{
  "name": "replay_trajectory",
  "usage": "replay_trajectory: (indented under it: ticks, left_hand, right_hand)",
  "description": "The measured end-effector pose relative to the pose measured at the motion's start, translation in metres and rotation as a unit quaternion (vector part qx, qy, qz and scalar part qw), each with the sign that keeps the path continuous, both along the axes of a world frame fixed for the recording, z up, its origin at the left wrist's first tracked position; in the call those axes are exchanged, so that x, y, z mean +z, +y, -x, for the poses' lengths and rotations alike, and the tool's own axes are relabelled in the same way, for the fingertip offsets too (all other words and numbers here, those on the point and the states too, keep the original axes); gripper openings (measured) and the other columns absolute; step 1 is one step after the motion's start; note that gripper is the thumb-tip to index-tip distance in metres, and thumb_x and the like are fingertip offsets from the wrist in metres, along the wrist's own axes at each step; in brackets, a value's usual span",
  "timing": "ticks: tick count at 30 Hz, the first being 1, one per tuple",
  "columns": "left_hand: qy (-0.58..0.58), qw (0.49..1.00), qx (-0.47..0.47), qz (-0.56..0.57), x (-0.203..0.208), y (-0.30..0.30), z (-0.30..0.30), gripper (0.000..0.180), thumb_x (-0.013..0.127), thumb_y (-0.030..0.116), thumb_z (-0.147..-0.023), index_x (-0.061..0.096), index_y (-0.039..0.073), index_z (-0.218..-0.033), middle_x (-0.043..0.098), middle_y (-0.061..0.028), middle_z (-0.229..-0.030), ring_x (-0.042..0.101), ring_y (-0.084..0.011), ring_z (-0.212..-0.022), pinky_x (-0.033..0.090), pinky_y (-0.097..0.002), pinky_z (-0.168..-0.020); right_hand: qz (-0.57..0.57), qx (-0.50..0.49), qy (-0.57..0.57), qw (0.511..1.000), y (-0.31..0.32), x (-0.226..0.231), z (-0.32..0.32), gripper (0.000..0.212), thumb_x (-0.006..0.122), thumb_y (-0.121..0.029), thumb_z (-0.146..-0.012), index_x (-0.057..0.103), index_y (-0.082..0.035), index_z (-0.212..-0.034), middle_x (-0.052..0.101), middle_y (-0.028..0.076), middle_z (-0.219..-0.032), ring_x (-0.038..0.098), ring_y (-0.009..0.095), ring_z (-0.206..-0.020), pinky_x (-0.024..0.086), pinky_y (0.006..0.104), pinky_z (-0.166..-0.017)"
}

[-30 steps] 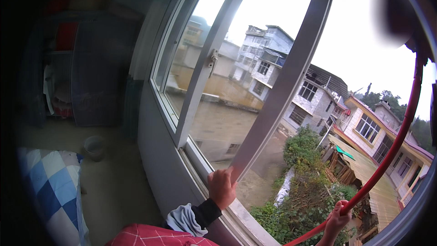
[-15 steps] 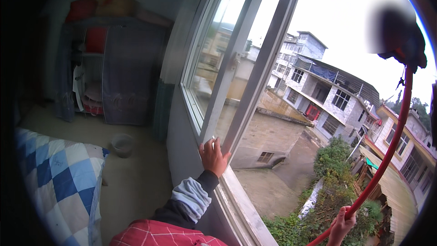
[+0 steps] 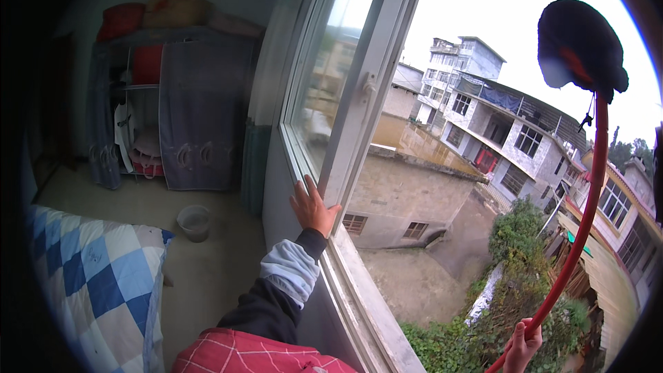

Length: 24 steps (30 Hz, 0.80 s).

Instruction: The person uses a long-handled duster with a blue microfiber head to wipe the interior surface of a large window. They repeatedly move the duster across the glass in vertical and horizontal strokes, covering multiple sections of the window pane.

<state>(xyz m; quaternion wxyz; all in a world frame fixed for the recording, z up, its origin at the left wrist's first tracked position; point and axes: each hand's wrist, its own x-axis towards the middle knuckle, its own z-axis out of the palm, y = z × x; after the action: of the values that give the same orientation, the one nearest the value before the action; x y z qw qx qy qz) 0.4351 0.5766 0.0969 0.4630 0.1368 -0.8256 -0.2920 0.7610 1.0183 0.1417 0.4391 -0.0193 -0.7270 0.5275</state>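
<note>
My left hand (image 3: 314, 208) rests against the lower end of the white sliding window sash (image 3: 353, 131), fingers stretched out and apart, with nothing held. At the lower right, my right hand (image 3: 523, 347) is wrapped round a long red pole (image 3: 579, 252), outside the window opening. The pole rises and carries a bulky black cloth head (image 3: 580, 45) with a reddish patch, high against the sky. A dark cord dangles just below that head. The window sill track (image 3: 359, 304) runs between my two arms.
On the left lies a bed with a blue-and-white checked quilt (image 3: 97, 269). A clear bucket (image 3: 195, 223) stands on the floor by a grey cloth wardrobe (image 3: 200, 117). A curtain (image 3: 255, 159) hangs beside the window. Outside are plants (image 3: 514, 235) and several buildings (image 3: 532, 138).
The sash has slid away to the left, and its upright now overlaps the other frame. My left hand has shifted up with it. The pole's black head has swung left and is sharper.
</note>
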Motion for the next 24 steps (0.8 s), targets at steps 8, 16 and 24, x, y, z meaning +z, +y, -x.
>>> replay_trajectory:
  ticks: [8, 16, 24]
  left_hand:
    - [0.036, 0.935, -0.301, -0.184, -0.037, -0.028, 0.046, 0.117, 0.085, 0.026, -0.063, 0.008, -0.002, -0.147, 0.044, -0.0258, -0.134, 0.049, -0.0377, -0.119, 0.039, -0.0404, -0.101]
    - [0.052, 0.93, -0.316, -0.181, -0.037, -0.041, 0.048, 0.062, 0.088, 0.025, -0.058, 0.057, -0.002, -0.105, 0.058, -0.0174, -0.104, 0.059, -0.0293, -0.094, 0.048, -0.0372, -0.083]
    - [0.059, 0.952, -0.258, -0.156, -0.038, -0.002, -0.012, 0.06, 0.087, 0.03, -0.059, 0.057, -0.002, -0.1, 0.058, -0.0183, -0.1, 0.058, -0.0326, -0.09, 0.048, -0.0395, -0.08]
  right_hand:
    - [0.004, 0.003, -0.05, 0.999, -0.015, -0.014, 0.014, 0.016, 0.063, -0.018, -0.091, 0.053, -0.006, -0.092, 0.046, -0.004, -0.061, 0.039, 0.004, -0.041, 0.029, 0.0201, -0.034]
    - [0.05, 0.065, -0.115, 0.99, -0.023, -0.028, 0.029, 0.015, 0.065, -0.01, -0.089, 0.052, -0.003, -0.091, 0.047, -0.003, -0.058, 0.042, 0.004, -0.04, 0.032, 0.02, -0.034]
    - [0.015, 0.11, -0.137, 0.984, -0.013, -0.056, 0.049, 0.012, 0.066, -0.007, -0.086, 0.055, -0.003, -0.088, 0.049, -0.003, -0.058, 0.043, 0.006, -0.038, 0.034, 0.022, -0.032]
